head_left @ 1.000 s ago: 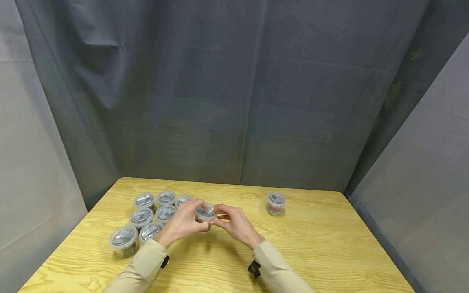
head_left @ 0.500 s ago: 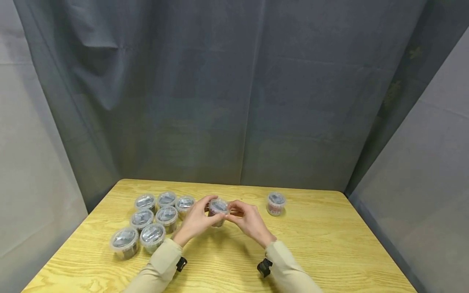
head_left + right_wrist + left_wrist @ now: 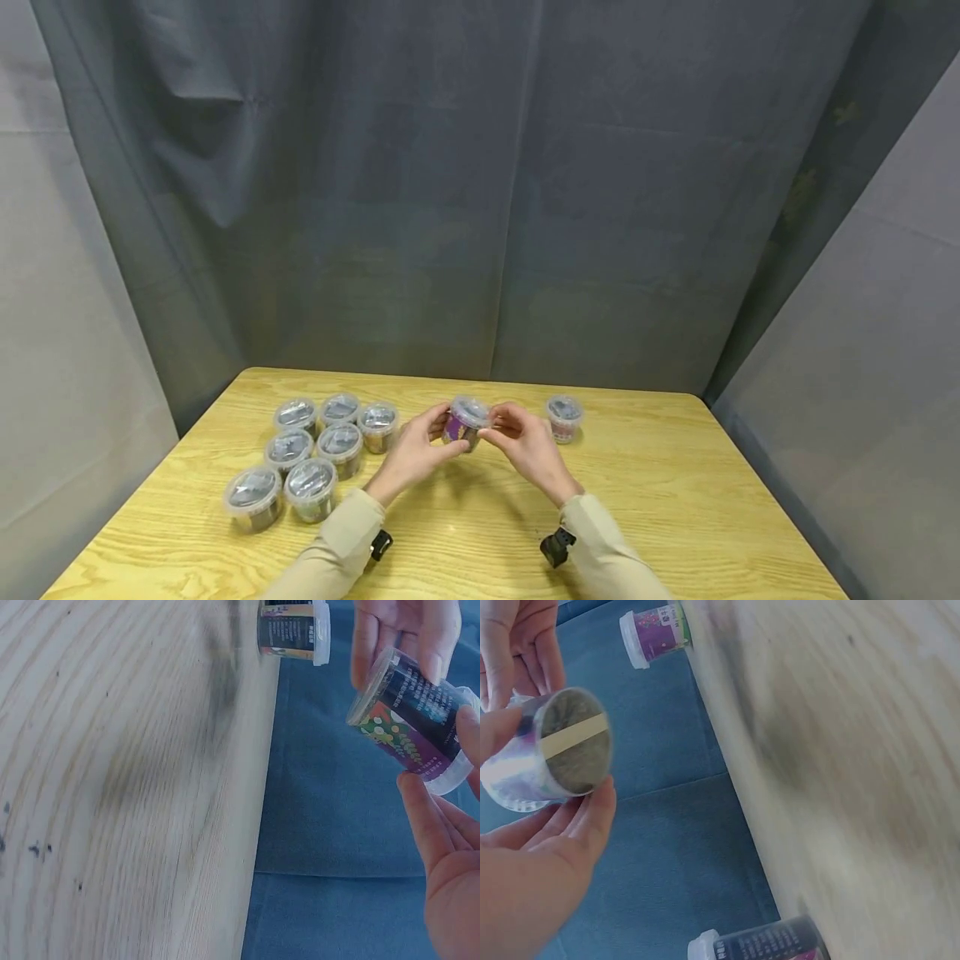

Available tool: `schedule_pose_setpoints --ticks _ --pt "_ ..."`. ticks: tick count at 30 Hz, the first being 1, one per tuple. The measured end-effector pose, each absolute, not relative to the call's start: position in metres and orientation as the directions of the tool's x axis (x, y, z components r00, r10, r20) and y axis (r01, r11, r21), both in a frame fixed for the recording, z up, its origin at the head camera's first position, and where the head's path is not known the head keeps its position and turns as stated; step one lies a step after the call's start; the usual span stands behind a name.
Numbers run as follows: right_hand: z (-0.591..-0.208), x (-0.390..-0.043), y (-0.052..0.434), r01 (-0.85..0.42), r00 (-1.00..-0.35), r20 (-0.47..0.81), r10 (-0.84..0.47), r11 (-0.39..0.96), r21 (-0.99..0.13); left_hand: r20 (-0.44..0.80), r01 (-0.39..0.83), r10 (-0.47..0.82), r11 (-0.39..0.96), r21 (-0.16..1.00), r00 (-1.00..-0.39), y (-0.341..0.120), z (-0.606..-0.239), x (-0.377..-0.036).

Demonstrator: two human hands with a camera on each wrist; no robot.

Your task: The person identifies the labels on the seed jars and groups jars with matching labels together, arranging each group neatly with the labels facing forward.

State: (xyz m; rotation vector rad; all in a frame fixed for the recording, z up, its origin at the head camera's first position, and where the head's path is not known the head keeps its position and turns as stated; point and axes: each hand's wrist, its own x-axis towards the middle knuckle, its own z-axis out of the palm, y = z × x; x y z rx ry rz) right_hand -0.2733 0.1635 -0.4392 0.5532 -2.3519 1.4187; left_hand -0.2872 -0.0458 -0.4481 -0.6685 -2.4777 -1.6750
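My left hand (image 3: 415, 457) and right hand (image 3: 531, 457) hold a small lidded plastic tub (image 3: 467, 419) above the table, slightly tilted. Its wall carries a purple and dark label with a leaf pattern, plain in the right wrist view, where the tub (image 3: 409, 724) leans. The left thumb and fingers grip the tub's side. At the lid end, the right thumb and fingertips pinch it. From the left wrist, the tub's base (image 3: 577, 757) shows dark contents and a pale strip across it. Closest to the left hand among the standing tubs is a lidded tub (image 3: 378, 425).
Several similar tubs, among them a front one (image 3: 253, 498), stand grouped on the left of the wooden table (image 3: 660, 500). A single tub (image 3: 564, 421) stands behind the right hand. A dark curtain (image 3: 420, 208) hangs along the table's back edge.
Both hands have carried the tub to the right, away from the group, and raised it. It now tilts so its purple label shows. The standing tubs have not moved.
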Motion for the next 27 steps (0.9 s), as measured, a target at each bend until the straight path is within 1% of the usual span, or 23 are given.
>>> schedule_pose_setpoints --ticks 3,7,13,18,21,27 --pt "-0.438 -0.275 0.167 -0.484 -0.870 0.477 -0.128 0.409 -0.774 0.284 0.384 0.329 0.299 0.873 -0.901 -0.044 -0.451 -0.289" --pt "-0.438 -0.276 0.170 -0.438 -0.895 0.435 -0.103 0.387 -0.811 0.272 0.375 0.338 0.289 0.881 -0.901 -0.042 -0.454 -0.290" --pt "-0.441 -0.276 0.173 -0.385 -0.921 0.375 -0.105 0.376 -0.843 0.302 0.398 0.323 0.290 0.871 -0.897 -0.038 -0.456 -0.290" --pt "-0.442 -0.274 0.173 -0.325 -0.942 0.330 -0.060 0.414 -0.851 0.332 0.417 0.276 0.354 0.837 -0.902 -0.030 -0.460 -0.287" --pt "-0.440 -0.273 0.172 -0.289 -0.950 0.313 -0.018 0.434 -0.853 0.348 0.426 0.252 0.417 0.803 -0.903 -0.024 -0.461 -0.286" --pt "-0.436 -0.273 0.171 -0.264 -0.951 0.307 0.026 0.448 -0.854 0.408 0.458 0.219 0.535 0.710 -0.887 -0.013 -0.459 -0.283"
